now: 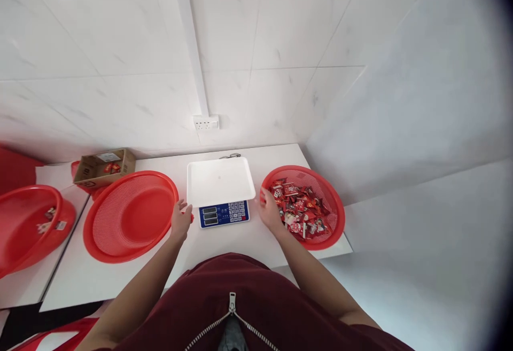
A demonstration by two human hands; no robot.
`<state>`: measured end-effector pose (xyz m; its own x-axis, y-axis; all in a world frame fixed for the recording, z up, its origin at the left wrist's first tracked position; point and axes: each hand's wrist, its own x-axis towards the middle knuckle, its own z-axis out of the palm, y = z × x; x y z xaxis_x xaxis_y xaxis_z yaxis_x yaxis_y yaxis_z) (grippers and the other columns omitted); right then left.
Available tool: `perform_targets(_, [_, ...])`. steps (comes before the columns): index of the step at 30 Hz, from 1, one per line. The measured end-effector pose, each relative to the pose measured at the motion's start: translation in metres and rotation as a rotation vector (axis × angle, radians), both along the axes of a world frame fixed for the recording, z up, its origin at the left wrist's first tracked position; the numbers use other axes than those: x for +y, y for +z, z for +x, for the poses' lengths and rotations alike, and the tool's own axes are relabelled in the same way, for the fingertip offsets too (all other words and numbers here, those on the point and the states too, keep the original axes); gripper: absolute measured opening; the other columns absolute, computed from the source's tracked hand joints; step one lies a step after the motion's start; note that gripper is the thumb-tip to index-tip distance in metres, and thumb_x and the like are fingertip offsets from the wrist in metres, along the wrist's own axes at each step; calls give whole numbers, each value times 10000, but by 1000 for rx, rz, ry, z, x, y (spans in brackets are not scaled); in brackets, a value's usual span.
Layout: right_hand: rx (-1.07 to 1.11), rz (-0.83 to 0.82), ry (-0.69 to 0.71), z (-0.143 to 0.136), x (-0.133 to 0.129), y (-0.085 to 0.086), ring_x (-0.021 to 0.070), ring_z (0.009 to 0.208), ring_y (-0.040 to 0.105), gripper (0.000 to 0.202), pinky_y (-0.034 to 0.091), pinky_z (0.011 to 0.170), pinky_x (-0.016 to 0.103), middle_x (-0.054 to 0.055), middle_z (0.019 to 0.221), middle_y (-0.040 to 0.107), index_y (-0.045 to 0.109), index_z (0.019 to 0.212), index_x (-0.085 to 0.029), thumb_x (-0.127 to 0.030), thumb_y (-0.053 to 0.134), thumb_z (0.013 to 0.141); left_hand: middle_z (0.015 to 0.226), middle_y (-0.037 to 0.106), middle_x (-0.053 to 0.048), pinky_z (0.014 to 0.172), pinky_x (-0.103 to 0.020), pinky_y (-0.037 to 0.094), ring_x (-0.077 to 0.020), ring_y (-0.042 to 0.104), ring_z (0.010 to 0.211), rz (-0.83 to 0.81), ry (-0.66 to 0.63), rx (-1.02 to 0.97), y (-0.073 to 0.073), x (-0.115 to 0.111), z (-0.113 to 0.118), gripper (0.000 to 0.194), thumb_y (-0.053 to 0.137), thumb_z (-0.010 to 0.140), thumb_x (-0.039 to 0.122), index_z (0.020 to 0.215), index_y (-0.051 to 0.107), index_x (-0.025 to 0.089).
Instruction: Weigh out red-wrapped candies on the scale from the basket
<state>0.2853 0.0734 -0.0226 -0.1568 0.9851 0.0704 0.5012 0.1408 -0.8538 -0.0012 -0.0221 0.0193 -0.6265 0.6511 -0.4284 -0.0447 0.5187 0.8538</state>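
Observation:
My left hand is at the right rim of a red mesh basket, by the near left corner of a scale's white tray. A small red packet shows at its curled fingers. My right hand is at the left rim of a second red basket, its fingers bent; red shows between them, but I cannot tell whether it is rim or packet. Several red wrapped packets lie in that basket. The scale's blue keypad panel faces me below the bare tray.
Behind the left basket stands a cardboard box with a few red packets inside. A red tub is at the far left. A wall socket sits above the white table; a wall borders its right side.

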Motion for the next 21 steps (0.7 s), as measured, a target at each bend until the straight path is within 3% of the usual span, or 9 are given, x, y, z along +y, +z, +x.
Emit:
perform_targets(3, [-248,-7,-6,41,7,8,257,1291,414,512,323,1079,433,151,1358,488,462,1346,-144,-279,481,852,1220,525,-119,539,-219,439,-75,543,624,46,-3,9,7,-4,11,548,610,767,351,1272,443,221])
perform_targets(7, [-463,-246,76,70,11,7,305,1339,340,569,275,1090,440,139,1426,424,516,1311,-186,-231,636,756,1166,550,-107,528,-217,432,-55,503,578,67,-80,-80,17,0,31,484,604,761,386,1185,506,172])
perform_targets(11, [-291,-325,-51,77,20,9,307,1236,461,480,315,1045,430,129,1327,524,603,1207,-209,-134,612,733,1038,608,-77,514,-212,427,-48,480,538,55,-155,-219,27,5,49,453,661,718,395,1094,564,163])
perform_targets(17, [56,-452,-244,96,40,24,242,986,614,374,504,795,367,94,1136,652,613,1121,-182,-299,566,769,968,652,-70,512,-194,438,-56,514,558,-8,-170,-442,38,8,59,281,677,743,338,942,601,155])
perform_targets(21, [312,-558,-291,104,36,37,204,914,641,313,532,707,316,72,1074,669,605,1013,-196,-296,625,717,970,656,-78,553,-200,482,-76,558,623,-44,-186,-559,43,11,67,162,631,802,251,932,612,156])
